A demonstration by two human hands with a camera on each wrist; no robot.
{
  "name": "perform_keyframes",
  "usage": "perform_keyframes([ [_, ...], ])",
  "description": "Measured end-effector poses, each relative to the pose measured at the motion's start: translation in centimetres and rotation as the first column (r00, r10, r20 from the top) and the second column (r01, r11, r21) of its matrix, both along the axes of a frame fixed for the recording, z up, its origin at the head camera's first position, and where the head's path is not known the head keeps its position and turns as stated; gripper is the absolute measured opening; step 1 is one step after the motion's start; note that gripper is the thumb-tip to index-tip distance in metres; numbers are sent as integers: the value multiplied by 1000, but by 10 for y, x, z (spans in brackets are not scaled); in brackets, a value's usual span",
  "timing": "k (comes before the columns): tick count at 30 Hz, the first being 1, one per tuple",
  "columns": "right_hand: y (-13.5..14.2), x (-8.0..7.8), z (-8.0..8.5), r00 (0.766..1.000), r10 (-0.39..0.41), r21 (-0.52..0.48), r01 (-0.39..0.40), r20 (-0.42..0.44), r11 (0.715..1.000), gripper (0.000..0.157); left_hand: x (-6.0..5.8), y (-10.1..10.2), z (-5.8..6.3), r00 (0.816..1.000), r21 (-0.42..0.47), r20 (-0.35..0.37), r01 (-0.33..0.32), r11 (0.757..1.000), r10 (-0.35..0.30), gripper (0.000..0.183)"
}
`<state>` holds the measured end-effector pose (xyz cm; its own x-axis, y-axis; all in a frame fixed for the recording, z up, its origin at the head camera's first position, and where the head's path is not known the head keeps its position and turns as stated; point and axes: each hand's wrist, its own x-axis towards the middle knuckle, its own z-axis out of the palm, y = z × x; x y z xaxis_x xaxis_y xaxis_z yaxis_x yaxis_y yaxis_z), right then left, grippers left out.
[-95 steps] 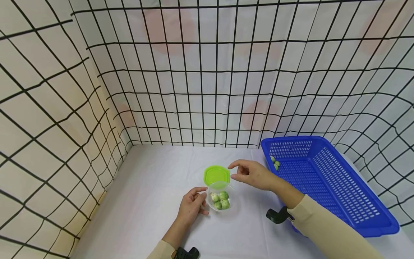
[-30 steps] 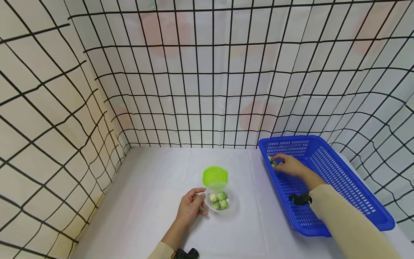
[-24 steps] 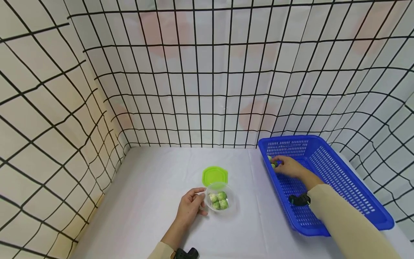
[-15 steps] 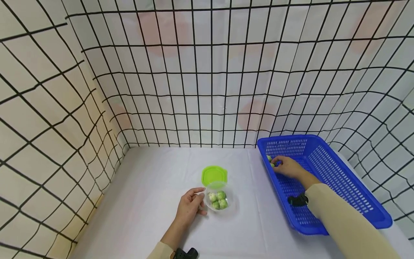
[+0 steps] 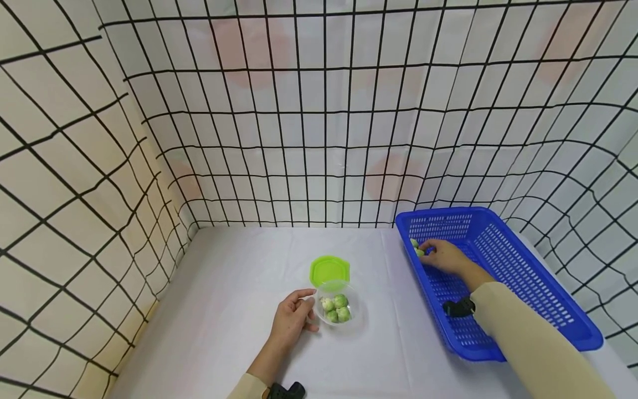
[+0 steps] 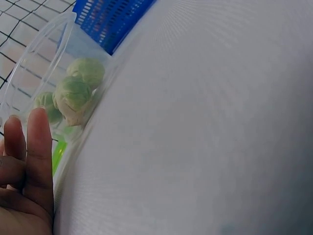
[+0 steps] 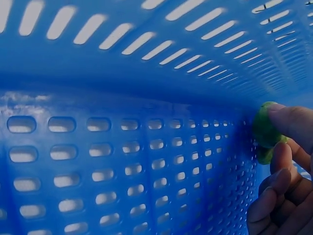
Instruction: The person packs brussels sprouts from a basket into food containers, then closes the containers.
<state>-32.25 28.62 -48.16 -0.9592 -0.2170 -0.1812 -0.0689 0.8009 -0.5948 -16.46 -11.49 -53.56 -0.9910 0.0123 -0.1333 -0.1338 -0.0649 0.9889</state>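
Note:
A clear plastic bowl (image 5: 353,296) holding several Brussels sprouts (image 5: 341,302) stands on the white-covered table. My left hand (image 5: 290,322) is at the bowl's left side, fingertips right by its wall; in the left wrist view two fingers (image 6: 39,142) point up beside it. Inside the blue basket (image 5: 538,288), near its left wall, my right hand (image 5: 447,259) pinches a green Brussels sprout (image 7: 264,126) between thumb and fingers. More sprouts (image 5: 414,243) lie by that wall, partly hidden by the fingers. A bright green lid (image 5: 330,270) lies flat just behind the bowl.
A black wire grid (image 5: 326,147) with white cloth behind it rises at the back and both sides. The basket's raised rim (image 5: 406,216) runs along the table's right side. A dark wrist camera (image 5: 458,307) sits on the right wrist inside the basket.
My right hand has gone from beside the green lid into the basket, to the sprouts at its left wall, and has stayed there over the last second. The left hand has kept its place.

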Motion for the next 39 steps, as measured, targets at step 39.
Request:
perform_keyframes([
  [39, -6, 3, 30, 984, -106, -125, 88, -142, 988, 57, -1, -2, 0, 1000, 6, 3, 17, 1000, -17, 36],
])
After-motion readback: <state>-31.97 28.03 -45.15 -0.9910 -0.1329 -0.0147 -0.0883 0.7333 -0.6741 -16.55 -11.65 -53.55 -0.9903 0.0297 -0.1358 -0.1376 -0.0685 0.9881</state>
